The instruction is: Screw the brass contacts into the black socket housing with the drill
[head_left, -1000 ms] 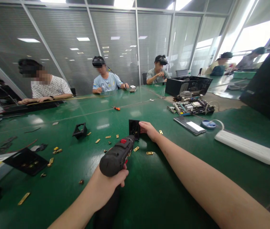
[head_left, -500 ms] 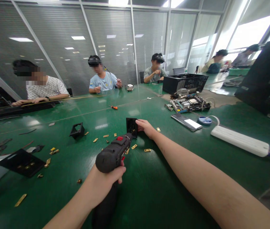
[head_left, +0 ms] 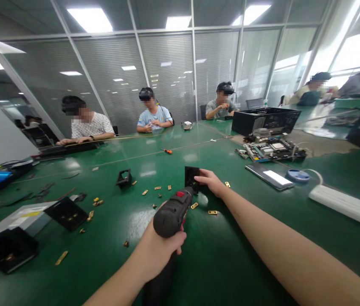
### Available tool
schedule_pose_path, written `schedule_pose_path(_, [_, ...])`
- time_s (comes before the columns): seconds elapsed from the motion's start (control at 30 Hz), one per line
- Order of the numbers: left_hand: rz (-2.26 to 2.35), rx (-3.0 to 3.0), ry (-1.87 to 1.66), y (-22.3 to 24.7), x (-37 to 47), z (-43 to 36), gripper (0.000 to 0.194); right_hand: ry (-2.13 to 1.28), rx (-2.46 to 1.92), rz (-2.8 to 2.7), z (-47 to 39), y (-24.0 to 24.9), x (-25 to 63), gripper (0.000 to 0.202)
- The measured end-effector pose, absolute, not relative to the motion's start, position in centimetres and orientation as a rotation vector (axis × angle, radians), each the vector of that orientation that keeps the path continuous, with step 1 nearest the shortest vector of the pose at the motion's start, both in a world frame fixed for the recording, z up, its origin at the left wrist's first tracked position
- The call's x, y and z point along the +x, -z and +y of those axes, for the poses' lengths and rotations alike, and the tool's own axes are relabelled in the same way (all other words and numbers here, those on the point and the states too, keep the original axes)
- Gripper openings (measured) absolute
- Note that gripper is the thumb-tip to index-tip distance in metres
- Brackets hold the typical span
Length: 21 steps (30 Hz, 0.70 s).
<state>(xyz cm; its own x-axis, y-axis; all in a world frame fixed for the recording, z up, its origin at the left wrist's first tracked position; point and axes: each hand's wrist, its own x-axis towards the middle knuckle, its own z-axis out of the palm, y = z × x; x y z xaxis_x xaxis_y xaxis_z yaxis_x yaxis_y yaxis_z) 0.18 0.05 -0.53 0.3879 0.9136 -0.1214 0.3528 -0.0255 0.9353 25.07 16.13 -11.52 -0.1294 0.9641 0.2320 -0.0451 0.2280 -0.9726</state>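
Note:
My left hand [head_left: 164,248] is wrapped round the grip of a black cordless drill [head_left: 172,214] with red buttons. The drill's front end points away from me and meets a small black square plastic housing [head_left: 191,176] standing on the green table. Fingers of my right hand [head_left: 210,182] are closed on the right side of this housing. Its inner face and the drill tip are partly hidden by the drill. Small brass plates, including one brass plate [head_left: 212,212] nearby, lie scattered about, with small brass screws [head_left: 126,243] among them.
Black housings [head_left: 124,178] and a black plate [head_left: 67,213] lie to the left. On the right are a circuit board [head_left: 272,148], a phone [head_left: 269,176], a blue-white disc [head_left: 298,175], a white power strip [head_left: 345,204] and a black case [head_left: 265,121]. Several people sit across the table.
My view has tilted up and turned left, so everything appears shifted right. Both hands keep their hold on the drill and the black housing. The person opposite in light blue has brought their hands together.

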Motion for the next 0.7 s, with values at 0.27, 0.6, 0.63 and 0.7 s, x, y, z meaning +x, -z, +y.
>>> schedule_pose_path(0.27, [1.1,1.482,-0.691,0.2,0.35,-0.3,0.032,-1.14,-0.876,-1.421,16.1,11.89,25.0,0.031])
schedule_pose_path(0.6, [1.115,1.473,-0.679,-0.03,0.29,-0.45,0.028,-1.148,-0.87,-1.451,16.22,12.46,25.14,0.045])
schedule_pose_path(0.63, [1.11,1.468,-0.688,-0.03,0.29,-0.44,0.032,-1.148,-0.871,-1.452,16.22,12.48,25.14,0.047])
schedule_pose_path(0.7, [1.098,1.46,-0.699,-0.03,0.29,-0.42,0.036,-1.149,-0.877,-1.455,16.22,12.48,25.16,0.047])
